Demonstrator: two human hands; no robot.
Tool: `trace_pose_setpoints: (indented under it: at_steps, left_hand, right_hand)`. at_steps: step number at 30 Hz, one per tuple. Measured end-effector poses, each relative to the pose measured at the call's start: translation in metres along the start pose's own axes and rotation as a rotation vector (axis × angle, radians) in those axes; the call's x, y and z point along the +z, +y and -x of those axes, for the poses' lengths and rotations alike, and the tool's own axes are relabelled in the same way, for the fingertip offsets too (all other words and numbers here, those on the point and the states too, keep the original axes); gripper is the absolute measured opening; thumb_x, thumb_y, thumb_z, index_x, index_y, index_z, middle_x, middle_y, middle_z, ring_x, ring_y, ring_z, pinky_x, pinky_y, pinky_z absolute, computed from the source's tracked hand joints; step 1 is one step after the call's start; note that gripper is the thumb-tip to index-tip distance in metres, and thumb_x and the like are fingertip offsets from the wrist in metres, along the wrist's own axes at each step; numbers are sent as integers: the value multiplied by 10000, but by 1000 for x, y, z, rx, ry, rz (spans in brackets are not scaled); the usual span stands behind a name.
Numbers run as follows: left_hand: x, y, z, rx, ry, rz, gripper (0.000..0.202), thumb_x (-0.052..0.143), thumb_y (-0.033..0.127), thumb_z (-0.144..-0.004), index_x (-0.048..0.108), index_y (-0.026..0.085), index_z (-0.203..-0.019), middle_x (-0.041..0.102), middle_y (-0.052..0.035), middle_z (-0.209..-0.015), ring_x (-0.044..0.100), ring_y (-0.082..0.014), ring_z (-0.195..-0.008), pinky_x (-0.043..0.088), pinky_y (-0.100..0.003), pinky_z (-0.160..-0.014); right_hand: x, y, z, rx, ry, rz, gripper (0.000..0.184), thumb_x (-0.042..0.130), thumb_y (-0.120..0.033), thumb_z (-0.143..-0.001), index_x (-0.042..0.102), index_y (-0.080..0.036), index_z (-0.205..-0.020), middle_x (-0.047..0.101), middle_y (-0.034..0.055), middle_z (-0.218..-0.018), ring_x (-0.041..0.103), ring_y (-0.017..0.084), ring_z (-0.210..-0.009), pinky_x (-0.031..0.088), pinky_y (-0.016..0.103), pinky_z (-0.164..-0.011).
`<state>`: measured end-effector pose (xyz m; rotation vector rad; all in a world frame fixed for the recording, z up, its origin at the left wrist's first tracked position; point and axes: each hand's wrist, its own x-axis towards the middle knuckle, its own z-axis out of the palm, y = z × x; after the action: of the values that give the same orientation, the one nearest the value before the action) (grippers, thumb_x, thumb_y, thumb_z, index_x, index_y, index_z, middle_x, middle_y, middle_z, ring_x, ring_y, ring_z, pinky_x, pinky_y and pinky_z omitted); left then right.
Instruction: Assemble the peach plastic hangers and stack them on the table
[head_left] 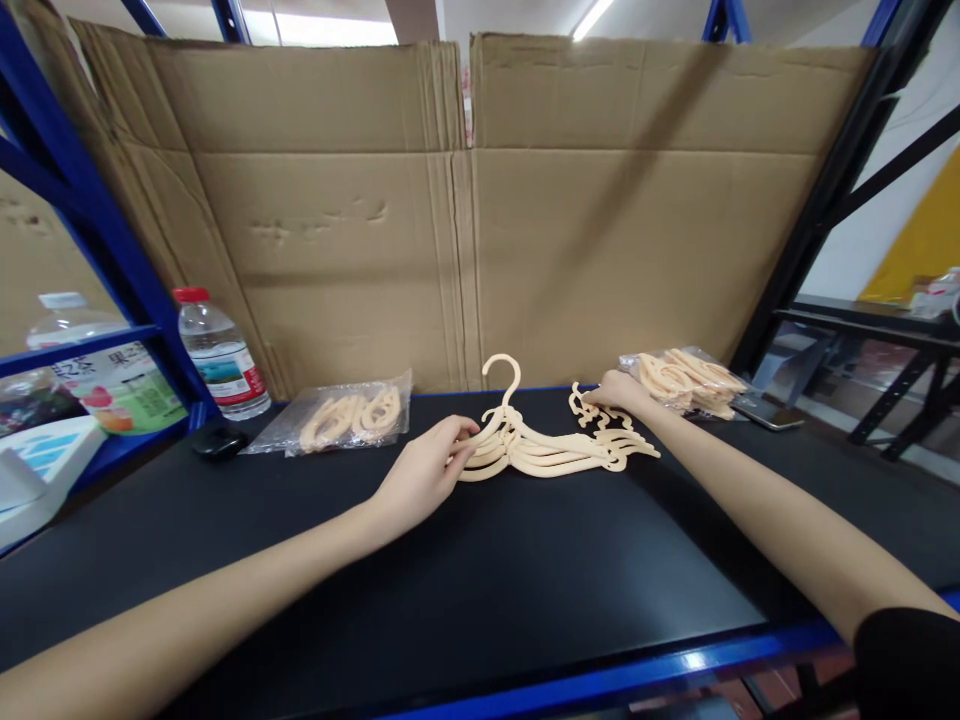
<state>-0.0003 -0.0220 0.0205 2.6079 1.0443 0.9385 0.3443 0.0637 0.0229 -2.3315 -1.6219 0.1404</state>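
A stack of several cream plastic hangers [547, 452] lies on the black shelf top [480, 580], one hook standing up at its middle. My left hand [424, 475] grips the stack's left end, fingers curled around the hanger arms. My right hand [619, 392] pinches the stack's far right end, fingers closed on it. A clear bag of the same hangers [349, 417] lies to the left of the stack. Another clear bag of hangers [686, 380] lies just beyond my right hand.
A cardboard sheet [465, 210] walls off the back. A water bottle with a red cap [220, 355] stands at the back left beside a small black object [219, 442]. A phone [766, 412] lies at the right. Blue rack posts frame both sides.
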Motion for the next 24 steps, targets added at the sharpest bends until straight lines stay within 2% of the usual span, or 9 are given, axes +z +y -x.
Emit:
trace_pose_setpoints:
  at_steps: [3, 6, 9, 12, 14, 16, 18, 20, 24]
  left_hand:
    - [4, 2, 13, -27, -44, -13, 185, 423, 228, -924, 505, 211, -1089, 642, -65, -975, 636, -220, -867, 521, -366, -749]
    - [9, -1, 19, 13, -45, 9, 184, 411, 230, -933, 512, 218, -1086, 634, -73, -1030, 638, -224, -919, 526, -370, -782]
    - [13, -7, 23, 30, -32, 57, 165, 412, 237, -941, 514, 216, -1069, 623, -79, -1073, 631, -217, -955, 524, -372, -823]
    - [14, -11, 26, 5, -7, 92, 143, 422, 250, -944, 512, 217, -1050, 622, -72, -1049, 631, -206, -932, 530, -359, -814]
    - [15, -12, 27, 0, 15, 94, 130, 429, 249, -942, 511, 219, -1039, 623, -67, -1035, 631, -202, -920, 531, -348, -804]
    - [15, -11, 26, 15, 37, 85, 118, 437, 242, -936, 509, 222, -1027, 627, -62, -1019, 632, -202, -918, 529, -338, -796]
    - [14, -10, 26, 33, 51, 74, 105, 445, 236, -930, 508, 222, -1013, 631, -58, -999, 633, -203, -919, 524, -331, -795]
    - [14, -9, 25, 35, 64, 68, 96, 450, 233, -926, 510, 222, -1001, 632, -53, -983, 633, -200, -905, 521, -323, -788]
    - [13, -10, 24, 14, 73, 65, 107, 450, 238, -928, 516, 219, -1010, 631, -50, -958, 630, -194, -867, 517, -312, -748]
  right_hand:
    - [-7, 7, -2, -10, -24, -103, 192, 692, -314, -609, 606, -179, -503, 593, 71, -480, 651, 241, -606, 470, 285, -517]
    - [-20, 13, 8, -47, -41, -262, 289, 663, -341, -668, 516, -205, -459, 496, 21, -405, 565, 176, -480, 426, 266, -446]
    - [-31, 16, 33, -137, -76, -470, 332, 598, -428, -754, 479, -209, -534, 531, 10, -500, 513, 120, -462, 426, 244, -445]
    - [-32, 17, 68, -228, -148, -654, 341, 544, -508, -800, 497, -203, -657, 611, 28, -664, 560, 107, -559, 497, 239, -559]
    - [-28, 18, 90, -275, -217, -765, 362, 580, -544, -778, 508, -196, -707, 635, 30, -730, 579, 101, -592, 523, 248, -623]
    - [-23, 18, 108, -316, -374, -1053, 340, 695, -483, -732, 534, -185, -755, 640, 21, -741, 577, 92, -588, 518, 247, -623]
    - [-18, 16, 117, -340, -447, -1209, 310, 772, -388, -695, 554, -180, -769, 637, 3, -713, 584, 89, -593, 505, 230, -610]
    - [-13, 14, 119, -336, -457, -1272, 290, 803, -325, -676, 585, -177, -798, 643, -3, -702, 602, 97, -618, 501, 228, -615]
    - [-6, 14, 115, -263, -482, -1339, 302, 837, -296, -629, 640, -157, -811, 653, 12, -716, 608, 116, -646, 508, 260, -645]
